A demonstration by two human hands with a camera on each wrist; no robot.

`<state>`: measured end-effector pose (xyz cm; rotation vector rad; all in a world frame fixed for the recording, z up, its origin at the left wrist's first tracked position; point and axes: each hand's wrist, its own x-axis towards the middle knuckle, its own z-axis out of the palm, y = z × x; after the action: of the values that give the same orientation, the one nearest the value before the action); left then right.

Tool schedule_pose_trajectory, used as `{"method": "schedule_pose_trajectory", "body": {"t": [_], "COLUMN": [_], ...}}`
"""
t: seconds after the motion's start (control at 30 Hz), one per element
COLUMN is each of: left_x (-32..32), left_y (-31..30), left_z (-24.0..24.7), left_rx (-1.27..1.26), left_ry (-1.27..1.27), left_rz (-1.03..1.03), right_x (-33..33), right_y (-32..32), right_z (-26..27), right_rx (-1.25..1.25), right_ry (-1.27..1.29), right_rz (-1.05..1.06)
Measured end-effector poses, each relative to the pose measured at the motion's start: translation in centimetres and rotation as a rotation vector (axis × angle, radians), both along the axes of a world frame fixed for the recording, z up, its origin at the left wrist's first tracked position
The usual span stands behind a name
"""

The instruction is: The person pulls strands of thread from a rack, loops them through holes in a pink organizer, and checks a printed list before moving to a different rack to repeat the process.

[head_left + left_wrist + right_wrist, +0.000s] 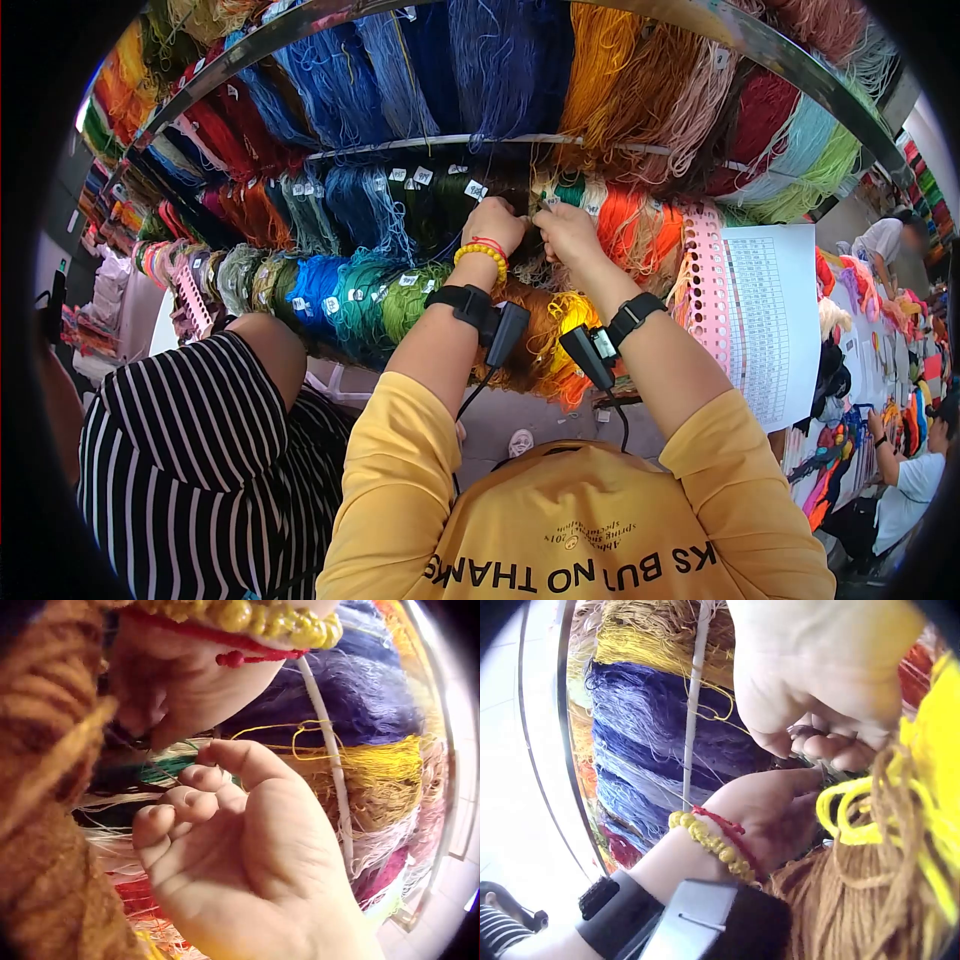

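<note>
My left hand (495,225), with a yellow beaded bracelet (482,265) and a red cord at its wrist, is among dark skeins on the middle row of the rack. Close to its right, my right hand (568,238) has its fingers curled in, and the two hands' fingertips nearly meet. A thin dark thread (166,772) runs between them in the left wrist view, pinched at both ends. Green skeins (161,769) and pale ones lie behind the fingertips. Brown yarn (832,900) and a bright yellow skein (572,318) hang in front of the hands.
Blue skeins (500,70) and orange ones hang above from a curved metal rail (300,20). A pink punched card (705,290) and a printed sheet (770,320) are at the right. A person in striped clothing (190,430) is close on my left; others are at far right.
</note>
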<state>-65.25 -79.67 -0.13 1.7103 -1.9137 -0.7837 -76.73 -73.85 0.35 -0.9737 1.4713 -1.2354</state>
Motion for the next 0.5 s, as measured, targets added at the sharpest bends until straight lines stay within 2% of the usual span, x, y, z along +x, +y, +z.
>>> {"method": "schedule_pose_trajectory", "body": {"t": [0.17,0.27,0.4,0.5], "left_x": [-0.2,0.6,2.1,2.9], "left_y": [-0.3,-1.4,-0.1,0.0], "left_z": [0.3,-2.1,-1.2,-1.2], "left_rx": [-0.032,0.035,0.181,0.186], "left_ry": [-0.033,0.062,0.305,0.356], "left_rz": [0.003,-0.045,-0.048,-0.064], "right_x": [0.4,0.2,0.4,0.6], "right_y": [0.6,0.5,0.3,0.3], "right_z": [1.0,0.7,0.1,0.2], "right_rx": [0.036,0.024,0.048,0.069], "right_ry": [-0.035,-0.035,-0.007,0.011], "right_rz": [0.042,0.055,0.079,0.081]}}
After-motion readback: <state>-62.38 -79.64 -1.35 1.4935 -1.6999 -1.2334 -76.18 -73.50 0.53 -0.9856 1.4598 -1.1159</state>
